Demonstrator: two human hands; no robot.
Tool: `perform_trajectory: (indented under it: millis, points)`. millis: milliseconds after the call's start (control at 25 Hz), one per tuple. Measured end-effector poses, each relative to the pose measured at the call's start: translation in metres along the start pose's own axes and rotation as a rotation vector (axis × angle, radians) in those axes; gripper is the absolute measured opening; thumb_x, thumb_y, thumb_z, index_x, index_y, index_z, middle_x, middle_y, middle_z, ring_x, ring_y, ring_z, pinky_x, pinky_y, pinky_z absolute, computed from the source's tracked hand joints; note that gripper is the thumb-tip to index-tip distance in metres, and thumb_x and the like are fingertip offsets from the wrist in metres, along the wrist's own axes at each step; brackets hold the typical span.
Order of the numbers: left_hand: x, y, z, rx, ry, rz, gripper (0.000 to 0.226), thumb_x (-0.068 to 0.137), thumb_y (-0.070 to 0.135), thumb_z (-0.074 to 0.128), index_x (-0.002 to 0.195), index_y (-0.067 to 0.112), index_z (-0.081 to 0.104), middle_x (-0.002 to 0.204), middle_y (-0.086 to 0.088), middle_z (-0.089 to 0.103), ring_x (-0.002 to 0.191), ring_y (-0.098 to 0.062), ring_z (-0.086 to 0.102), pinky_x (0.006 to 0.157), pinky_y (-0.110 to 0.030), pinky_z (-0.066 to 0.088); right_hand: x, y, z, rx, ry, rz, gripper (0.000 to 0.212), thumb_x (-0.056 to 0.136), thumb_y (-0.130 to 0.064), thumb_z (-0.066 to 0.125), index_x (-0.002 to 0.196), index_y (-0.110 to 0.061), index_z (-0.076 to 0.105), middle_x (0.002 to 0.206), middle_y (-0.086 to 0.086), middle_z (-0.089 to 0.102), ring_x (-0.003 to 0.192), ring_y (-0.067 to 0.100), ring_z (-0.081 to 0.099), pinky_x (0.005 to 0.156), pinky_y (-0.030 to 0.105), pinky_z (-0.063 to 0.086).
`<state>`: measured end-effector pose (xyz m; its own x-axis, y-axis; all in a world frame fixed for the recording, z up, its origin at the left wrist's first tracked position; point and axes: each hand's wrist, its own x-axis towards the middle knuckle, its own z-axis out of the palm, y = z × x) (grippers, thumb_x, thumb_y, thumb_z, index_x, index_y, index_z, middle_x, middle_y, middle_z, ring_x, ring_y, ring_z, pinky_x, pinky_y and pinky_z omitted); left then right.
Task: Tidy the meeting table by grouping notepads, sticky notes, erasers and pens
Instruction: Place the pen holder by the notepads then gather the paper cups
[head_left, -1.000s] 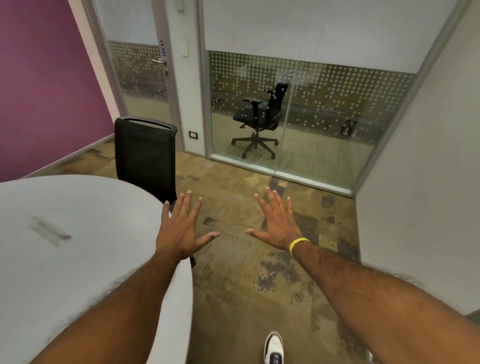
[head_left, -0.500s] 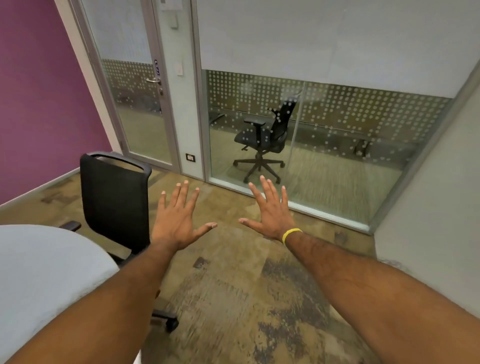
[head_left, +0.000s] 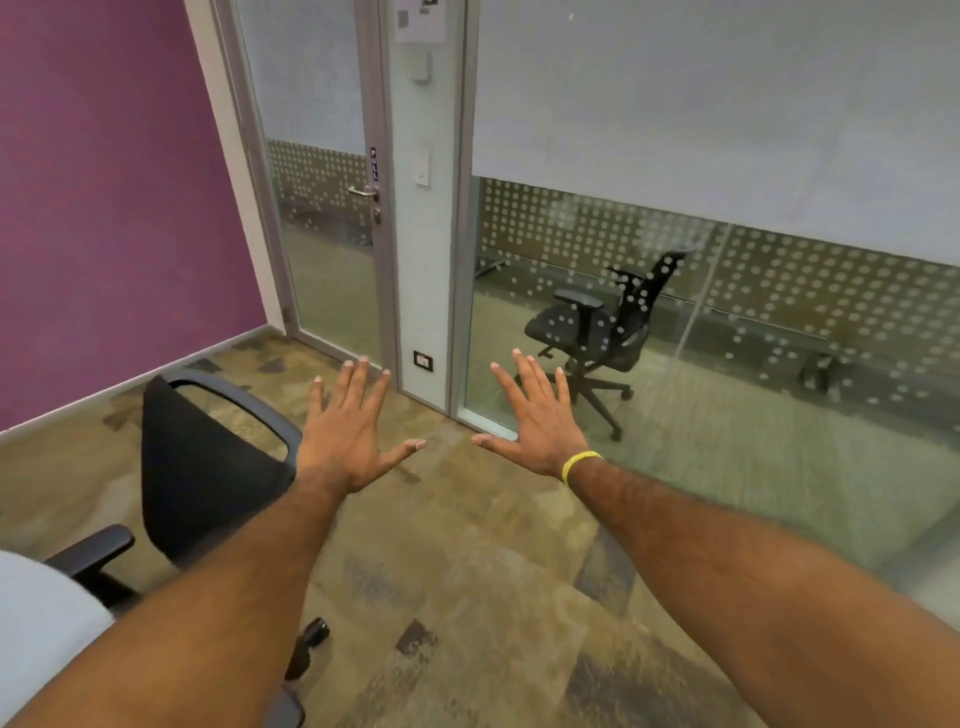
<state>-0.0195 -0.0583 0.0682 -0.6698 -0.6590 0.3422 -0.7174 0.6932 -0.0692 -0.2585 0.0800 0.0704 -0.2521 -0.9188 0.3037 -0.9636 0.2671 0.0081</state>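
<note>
A: Hands?
B: The left hand (head_left: 345, 447) and right hand (head_left: 540, 431) reach forward, fingers spread, holding nothing.
A: The table?
B: A white rounded tabletop (head_left: 41, 623) sits lower left, beside a black mesh office chair (head_left: 202, 467).

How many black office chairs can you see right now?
2. One black mesh-backed office chair stands at near left beside the white table; the other black swivel chair sits beyond the glass wall, right of the door. More may be out of frame.

Two hands (head_left: 347, 441) (head_left: 540, 431), two chairs (head_left: 208, 467) (head_left: 592, 332), one table (head_left: 41, 623)
</note>
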Motion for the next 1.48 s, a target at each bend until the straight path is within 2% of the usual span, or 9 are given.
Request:
perform_trajectory:
  millis: [160,320,480,680,880,1200,1480]
  points:
    - [0.086,-0.067,0.026,0.013,-0.010,-0.082,0.108,0.075,0.091,0.009,0.156,0.020,0.008,0.164,-0.010,0.002,0.151,-0.026,-0.002,0.120,-0.056,0.007,0.125,-0.002,0.027,0.047,-0.006,-0.057,0.103,0.076,-0.088,0.029,0.156,-0.031,-0.004,0.164,0.008,-0.011,0.151,0.026,-0.008,0.118,0.056,-0.009]
    - [0.140,-0.137,0.050,0.040,-0.005,-0.187,0.107,0.076,0.090,0.012,0.156,0.019,0.011,0.164,-0.011,0.004,0.151,-0.027,0.000,0.120,-0.056,0.006,0.241,-0.020,0.063,0.081,0.004,-0.189,0.105,0.074,-0.090,0.026,0.156,-0.030,0.000,0.164,0.005,-0.009,0.151,0.025,-0.006,0.118,0.056,-0.008]
    - [0.185,-0.207,0.084,0.116,-0.055,-0.323,0.107,0.075,0.091,0.004,0.156,0.020,0.002,0.164,-0.011,-0.002,0.151,-0.026,-0.007,0.120,-0.055,0.002,0.352,-0.052,0.120,0.153,0.003,-0.294,0.106,0.072,-0.090,0.030,0.156,-0.032,0.004,0.165,0.005,-0.003,0.152,0.024,-0.002,0.119,0.055,-0.004]
    - [0.255,-0.288,0.137,0.201,-0.090,-0.504,0.109,0.073,0.092,0.003,0.156,0.020,0.004,0.164,-0.011,-0.001,0.151,-0.025,-0.006,0.120,-0.055,0.003,0.503,-0.091,0.192,0.180,-0.029,-0.469,0.105,0.073,-0.088,0.031,0.156,-0.030,0.003,0.165,0.004,-0.004,0.152,0.023,-0.003,0.119,0.057,-0.003]
    - [0.313,-0.346,0.162,0.236,-0.127,-0.685,0.111,0.071,0.093,0.001,0.156,0.022,0.004,0.164,-0.010,0.000,0.151,-0.025,-0.004,0.120,-0.054,0.002,0.644,-0.133,0.225,0.214,-0.047,-0.684,0.104,0.074,-0.088,0.032,0.156,-0.029,0.005,0.165,0.005,-0.002,0.152,0.025,-0.001,0.118,0.059,-0.004]
    - [0.339,-0.457,0.184,0.330,-0.174,-0.916,0.109,0.074,0.092,0.006,0.156,0.020,0.009,0.164,-0.010,0.004,0.152,-0.025,0.000,0.120,-0.053,0.004,0.773,-0.266,0.280,0.309,-0.074,-0.910,0.103,0.075,-0.088,0.030,0.156,-0.030,0.004,0.165,0.003,-0.006,0.152,0.022,-0.005,0.118,0.060,-0.004]
    - [0.320,-0.608,0.225,0.325,-0.201,-1.131,0.109,0.074,0.092,0.007,0.155,0.019,0.017,0.163,-0.012,0.011,0.151,-0.028,0.007,0.119,-0.055,0.008,0.877,-0.431,0.326,0.296,-0.098,-1.098,0.103,0.076,-0.087,0.030,0.156,-0.029,0.000,0.165,0.006,-0.006,0.152,0.025,-0.004,0.118,0.059,-0.007]
